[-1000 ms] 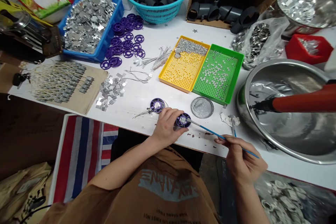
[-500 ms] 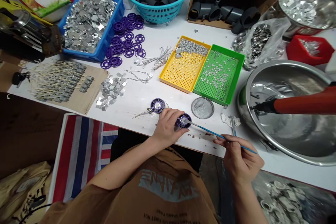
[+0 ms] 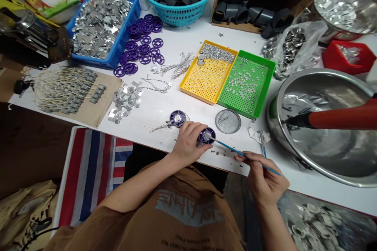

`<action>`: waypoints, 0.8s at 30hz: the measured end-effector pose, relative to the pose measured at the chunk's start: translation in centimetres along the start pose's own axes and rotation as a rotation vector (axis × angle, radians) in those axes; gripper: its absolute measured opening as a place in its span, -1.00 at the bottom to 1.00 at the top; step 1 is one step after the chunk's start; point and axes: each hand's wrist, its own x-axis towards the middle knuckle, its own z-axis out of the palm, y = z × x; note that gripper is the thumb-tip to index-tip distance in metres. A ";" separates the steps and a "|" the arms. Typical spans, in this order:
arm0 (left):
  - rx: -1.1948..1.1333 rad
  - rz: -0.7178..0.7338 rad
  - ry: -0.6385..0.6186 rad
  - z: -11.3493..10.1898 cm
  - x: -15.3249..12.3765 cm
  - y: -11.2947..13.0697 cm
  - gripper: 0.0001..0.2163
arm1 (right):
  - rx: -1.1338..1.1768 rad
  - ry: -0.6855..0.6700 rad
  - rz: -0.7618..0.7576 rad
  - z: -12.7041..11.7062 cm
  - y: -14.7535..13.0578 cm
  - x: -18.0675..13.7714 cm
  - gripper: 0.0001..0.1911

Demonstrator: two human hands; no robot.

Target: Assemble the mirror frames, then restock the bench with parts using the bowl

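Note:
My left hand (image 3: 190,140) is closed around the edge of a purple round plastic part (image 3: 209,133) near the table's front edge. In my right hand (image 3: 266,176) is a thin blue-handled brush (image 3: 232,149), held like a pen. Its tip rests inside the purple part, at the pale centre. Left of my left hand lies a second purple round part (image 3: 177,118) with wires and a small metal square in its middle. A shallow round dish of grey paste (image 3: 227,121) stands just beyond the brush.
Yellow tray (image 3: 203,80) and green tray (image 3: 246,82) hold small metal pieces. Metal squares (image 3: 126,100) lie loose on the left, beside wired grey blocks (image 3: 70,90) on cardboard. A large steel bowl (image 3: 277,110) with an orange-handled tool (image 3: 344,115) stands at right.
My right hand has shifted slightly left with the brush, whose tip stays in the purple part. My left hand keeps its hold.

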 end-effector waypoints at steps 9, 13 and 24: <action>-0.004 -0.008 -0.007 0.0 -0.1 0.0 -0.55 | 0.054 0.079 -0.023 0.0 0.2 0.1 -0.87; 0.005 -0.016 -0.013 0.0 -0.1 0.0 -0.55 | 0.058 0.118 -0.026 -0.1 0.2 0.2 -0.88; 0.008 -0.030 -0.016 0.0 -0.1 0.1 -0.54 | 0.135 0.148 0.160 0.0 0.2 0.3 -0.87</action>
